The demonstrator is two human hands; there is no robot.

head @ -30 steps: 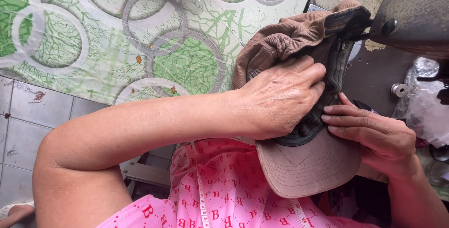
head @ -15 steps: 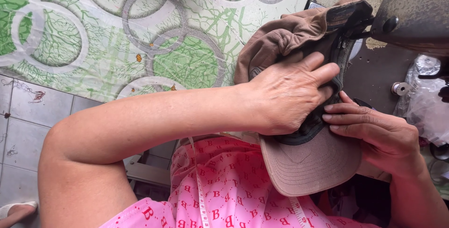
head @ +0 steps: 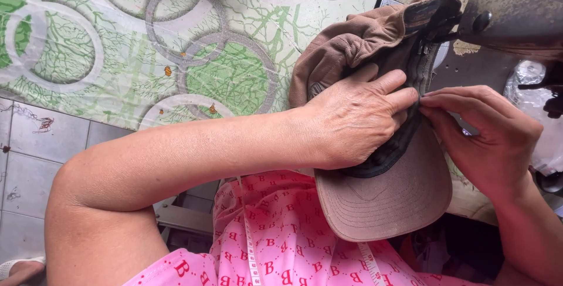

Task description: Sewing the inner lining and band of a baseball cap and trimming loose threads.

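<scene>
A brown cap (head: 392, 195) with a stiff brim lies under the head of a dark sewing machine (head: 516, 7). Its crown is bunched up toward the machine and its dark inner band shows. My left hand (head: 352, 119) presses flat on the band and crown. My right hand (head: 484, 136) pinches the band's edge beside the left fingertips, close below the machine head. The needle area is hidden by cloth and fingers.
A table covering with green and grey ring patterns (head: 146, 51) spreads to the left. Grey floor tiles (head: 35, 163) lie below it. A white tape measure (head: 251, 251) hangs over my pink printed garment (head: 275, 245). Clear plastic (head: 531, 92) sits at the right.
My right hand has risen from the brim's side to the band edge, fingertips now meeting those of the left. The cap has shifted slightly toward the machine head.
</scene>
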